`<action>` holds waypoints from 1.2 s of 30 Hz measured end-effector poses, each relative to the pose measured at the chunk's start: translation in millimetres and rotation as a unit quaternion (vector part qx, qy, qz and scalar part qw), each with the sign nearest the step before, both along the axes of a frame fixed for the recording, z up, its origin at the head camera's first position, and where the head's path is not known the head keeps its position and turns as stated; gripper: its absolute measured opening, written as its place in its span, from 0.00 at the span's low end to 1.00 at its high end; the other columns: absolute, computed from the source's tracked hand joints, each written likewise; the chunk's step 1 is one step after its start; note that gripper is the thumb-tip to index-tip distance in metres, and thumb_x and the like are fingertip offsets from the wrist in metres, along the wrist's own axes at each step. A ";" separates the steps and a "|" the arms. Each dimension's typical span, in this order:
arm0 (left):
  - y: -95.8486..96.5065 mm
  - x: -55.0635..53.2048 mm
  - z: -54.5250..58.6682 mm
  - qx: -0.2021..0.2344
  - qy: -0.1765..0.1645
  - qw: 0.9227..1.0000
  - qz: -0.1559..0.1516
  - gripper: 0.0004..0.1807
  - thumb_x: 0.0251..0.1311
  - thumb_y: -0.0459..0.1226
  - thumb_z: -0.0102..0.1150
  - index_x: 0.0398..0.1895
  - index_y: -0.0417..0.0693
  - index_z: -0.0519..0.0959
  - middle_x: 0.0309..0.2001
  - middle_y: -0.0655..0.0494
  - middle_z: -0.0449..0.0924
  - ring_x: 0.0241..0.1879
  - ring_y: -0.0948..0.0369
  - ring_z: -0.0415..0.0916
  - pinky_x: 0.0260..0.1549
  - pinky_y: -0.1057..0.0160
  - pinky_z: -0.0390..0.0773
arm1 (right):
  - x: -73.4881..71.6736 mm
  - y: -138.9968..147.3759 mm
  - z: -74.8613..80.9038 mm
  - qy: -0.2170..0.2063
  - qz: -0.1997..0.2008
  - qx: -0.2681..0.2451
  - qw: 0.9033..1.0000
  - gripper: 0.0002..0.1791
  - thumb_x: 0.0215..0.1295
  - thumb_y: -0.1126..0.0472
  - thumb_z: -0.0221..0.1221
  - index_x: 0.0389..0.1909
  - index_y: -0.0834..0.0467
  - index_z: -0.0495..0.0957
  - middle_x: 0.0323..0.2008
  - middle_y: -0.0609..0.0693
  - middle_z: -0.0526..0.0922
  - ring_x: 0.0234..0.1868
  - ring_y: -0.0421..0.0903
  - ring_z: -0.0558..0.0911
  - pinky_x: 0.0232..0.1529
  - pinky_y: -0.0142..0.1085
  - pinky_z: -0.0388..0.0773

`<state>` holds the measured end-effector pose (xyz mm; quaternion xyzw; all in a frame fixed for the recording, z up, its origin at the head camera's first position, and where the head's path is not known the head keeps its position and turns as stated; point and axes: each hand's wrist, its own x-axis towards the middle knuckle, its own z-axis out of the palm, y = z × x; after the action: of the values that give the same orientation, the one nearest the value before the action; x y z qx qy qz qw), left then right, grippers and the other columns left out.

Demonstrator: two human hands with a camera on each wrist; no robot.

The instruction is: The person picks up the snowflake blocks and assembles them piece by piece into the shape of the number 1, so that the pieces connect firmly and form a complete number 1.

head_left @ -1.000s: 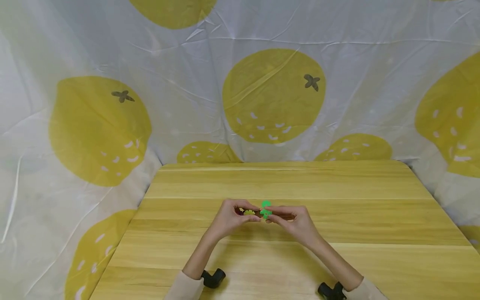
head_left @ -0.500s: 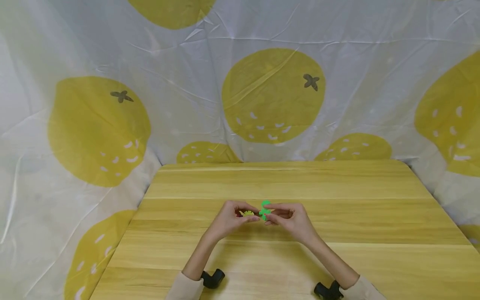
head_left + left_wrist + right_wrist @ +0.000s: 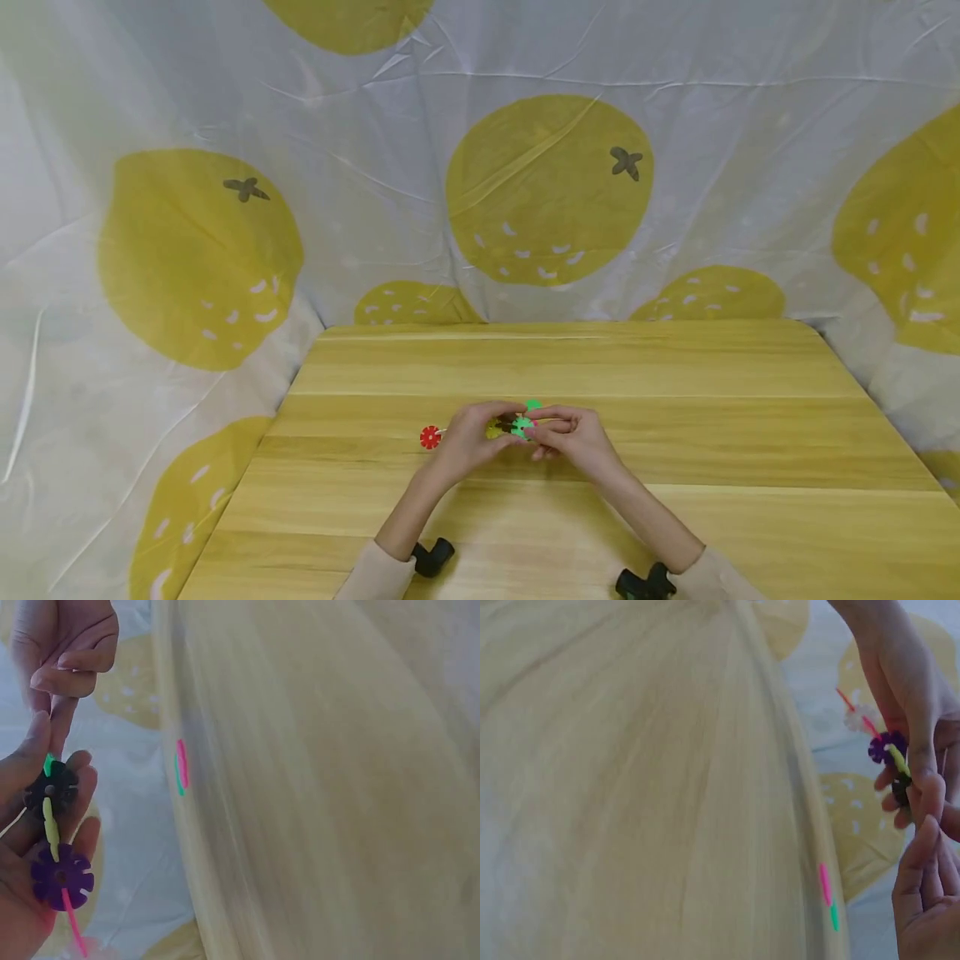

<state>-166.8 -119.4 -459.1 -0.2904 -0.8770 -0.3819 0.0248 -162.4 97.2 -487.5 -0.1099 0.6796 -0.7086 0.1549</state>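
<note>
A chain of interlocking notched plastic discs is in my left hand (image 3: 474,442). In the left wrist view a black disc (image 3: 51,787), a yellow disc (image 3: 51,829), a purple disc (image 3: 62,877) and a pink disc (image 3: 73,922) run along the fingers. The chain's far end, a red disc (image 3: 430,437), sticks out left of the hand. At the other end, a green disc (image 3: 522,427) faces up, pinched between thumb and fingers of my right hand (image 3: 581,437). Both hands' fingertips come close together around this end, partly hiding it.
Another green disc (image 3: 533,405) lies on the wooden table (image 3: 675,367) just behind the hands. A pink disc (image 3: 183,763) lies beside it. Black curved pieces (image 3: 433,557) sit at both wrists. A lemon-print cloth (image 3: 547,192) hangs behind the table.
The chain's red end has come into sight left of my left hand. The pinched green disc has turned face-up and shifted slightly left, and my right hand has moved a little left.
</note>
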 end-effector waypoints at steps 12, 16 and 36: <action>-17.1 -0.4 -4.4 -0.004 -0.017 1.000 0.007 0.16 0.60 0.35 0.73 0.51 0.39 0.88 0.39 0.56 0.90 0.39 0.63 0.83 0.44 0.65 0.84 | -23.9 15.8 -9.9 0.035 -0.024 0.126 0.991 0.20 0.66 0.64 0.70 0.57 0.68 0.83 0.45 0.63 0.89 0.40 0.54 0.89 0.37 0.38 0.87; -22.5 -0.5 -5.8 0.003 -0.015 1.000 0.010 0.17 0.59 0.35 0.74 0.51 0.38 0.88 0.40 0.55 0.90 0.40 0.62 0.84 0.45 0.64 0.85 | -29.4 15.1 -6.6 0.034 -0.018 0.155 0.987 0.20 0.64 0.65 0.70 0.56 0.67 0.84 0.42 0.61 0.90 0.38 0.51 0.88 0.35 0.35 0.84; -32.6 0.3 -4.2 0.016 -0.037 0.999 0.017 0.17 0.60 0.34 0.73 0.52 0.38 0.87 0.42 0.53 0.89 0.42 0.58 0.85 0.45 0.62 0.85 | -46.6 -4.0 -14.9 0.064 -0.024 0.230 0.971 0.14 0.56 0.69 0.75 0.45 0.65 0.89 0.29 0.56 0.88 0.28 0.39 0.77 0.28 0.28 0.70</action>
<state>-166.5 -152.1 -463.4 -0.2606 -0.8762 -0.4054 0.0039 -209.0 93.2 -502.5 -0.1000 0.8354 -0.5279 0.1159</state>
